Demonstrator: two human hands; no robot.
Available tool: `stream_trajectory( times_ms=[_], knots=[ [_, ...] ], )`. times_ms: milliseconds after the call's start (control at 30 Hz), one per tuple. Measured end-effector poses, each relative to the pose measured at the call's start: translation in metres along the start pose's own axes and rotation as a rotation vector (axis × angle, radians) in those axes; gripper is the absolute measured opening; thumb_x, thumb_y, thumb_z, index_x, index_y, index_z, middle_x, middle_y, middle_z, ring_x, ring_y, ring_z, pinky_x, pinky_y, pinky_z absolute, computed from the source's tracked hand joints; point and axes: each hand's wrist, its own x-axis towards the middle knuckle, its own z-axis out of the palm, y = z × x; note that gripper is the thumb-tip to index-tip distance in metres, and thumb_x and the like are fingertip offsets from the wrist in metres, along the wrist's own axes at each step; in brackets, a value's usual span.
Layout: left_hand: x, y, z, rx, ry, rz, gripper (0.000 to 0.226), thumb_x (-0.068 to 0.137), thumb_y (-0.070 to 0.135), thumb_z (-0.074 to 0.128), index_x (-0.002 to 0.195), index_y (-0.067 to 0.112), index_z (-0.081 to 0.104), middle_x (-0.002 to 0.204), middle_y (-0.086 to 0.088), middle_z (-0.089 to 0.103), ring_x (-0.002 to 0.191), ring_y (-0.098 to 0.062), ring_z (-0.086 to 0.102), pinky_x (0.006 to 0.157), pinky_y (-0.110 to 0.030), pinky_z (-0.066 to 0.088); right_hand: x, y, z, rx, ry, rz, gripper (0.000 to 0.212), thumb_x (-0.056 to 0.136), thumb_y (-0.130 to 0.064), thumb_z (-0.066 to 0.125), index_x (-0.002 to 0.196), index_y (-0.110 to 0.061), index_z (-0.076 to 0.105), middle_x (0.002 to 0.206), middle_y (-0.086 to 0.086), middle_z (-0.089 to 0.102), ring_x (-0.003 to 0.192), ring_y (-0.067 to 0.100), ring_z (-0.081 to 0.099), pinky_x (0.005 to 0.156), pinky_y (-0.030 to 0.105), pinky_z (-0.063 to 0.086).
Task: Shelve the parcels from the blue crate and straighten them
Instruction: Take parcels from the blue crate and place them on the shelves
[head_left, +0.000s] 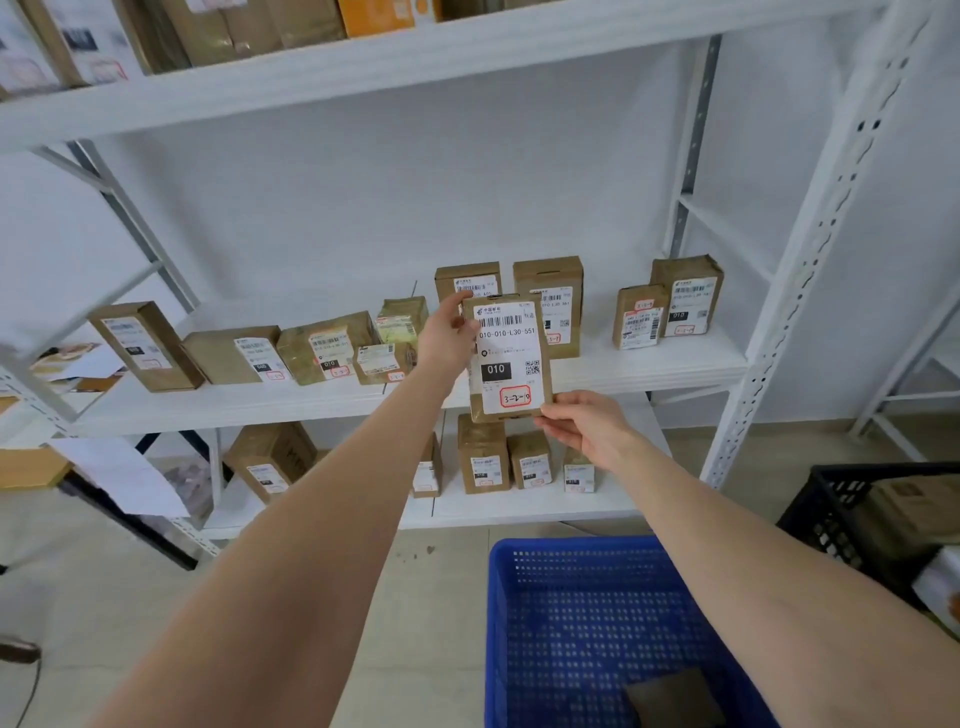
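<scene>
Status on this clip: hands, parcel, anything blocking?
Left hand grips parcel top-left, right hand pinches bottom-right corner. Parcel upright, held before middle shelf. Two shelved boxes close behind.

Blue perforated crate (597, 623), brown parcel (506, 358)

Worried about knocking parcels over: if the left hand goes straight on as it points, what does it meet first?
The left hand would likely meet the upright parcel behind the held parcel on the middle shelf; depth unclear.

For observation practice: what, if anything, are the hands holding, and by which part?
Both hold one parcel: left hand at its upper left edge, right hand at its bottom right corner.
</scene>
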Motion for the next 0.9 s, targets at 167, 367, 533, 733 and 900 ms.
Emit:
stream_trajectory(
  times_ms=[167,367,533,733,900],
  knots=[
    [0.004,0.054,0.0,0.021,0.021,0.142,0.041,0.095,0.009,0.049,0.132,0.027,0.048,0.114,-0.006,0.063,0.1,-0.027,0.064,0.083,-0.049,0.056,-0.006,-0.046,-0.004,0.053,0.022,-0.127,0.018,0.081,0.015,0.065,0.093,0.003,0.059,0.094,0.018,0.07,0.079,0.024,0.069,0.068,0.026,0.06],
    [0.006,0.13,-0.001,-0.018,0.015,0.304,0.04,0.097,0.008,0.047,0.132,0.025,0.048,0.105,-0.001,0.055,0.096,-0.024,0.062,0.083,-0.045,0.056,-0.016,-0.11,-0.006,0.063,0.024,-0.265,0.019,0.082,0.01,0.066,0.096,0.0,0.057,0.094,0.018,0.07,0.076,0.023,0.069,0.069,0.027,0.06],
    [0.007,0.182,-0.007,-0.066,0.0,0.398,0.037,0.098,0.009,0.046,0.132,0.023,0.046,0.114,-0.006,0.056,0.1,-0.026,0.061,0.084,-0.048,0.055,-0.037,-0.162,0.0,0.058,0.066,-0.386,0.019,0.081,0.009,0.067,0.097,0.002,0.058,0.093,0.018,0.071,0.081,0.025,0.069,0.078,0.032,0.059],
    [0.008,0.233,-0.021,-0.099,0.008,0.466,0.036,0.099,0.01,0.046,0.132,0.023,0.044,0.113,-0.002,0.056,0.096,-0.019,0.058,0.081,-0.042,0.056,-0.056,-0.205,0.011,0.072,0.077,-0.488,0.017,0.081,0.007,0.069,0.091,-0.001,0.058,0.089,0.015,0.073,0.08,0.022,0.072,0.073,0.028,0.06],
    [0.011,0.26,-0.031,-0.102,0.062,0.55,0.037,0.097,0.009,0.049,0.132,0.019,0.043,0.113,-0.003,0.058,0.096,-0.016,0.055,0.084,-0.041,0.055,-0.066,-0.233,0.023,0.051,0.093,-0.56,0.016,0.082,0.007,0.068,0.089,-0.002,0.057,0.092,0.016,0.073,0.08,0.022,0.072,0.074,0.029,0.06]
  ],
)
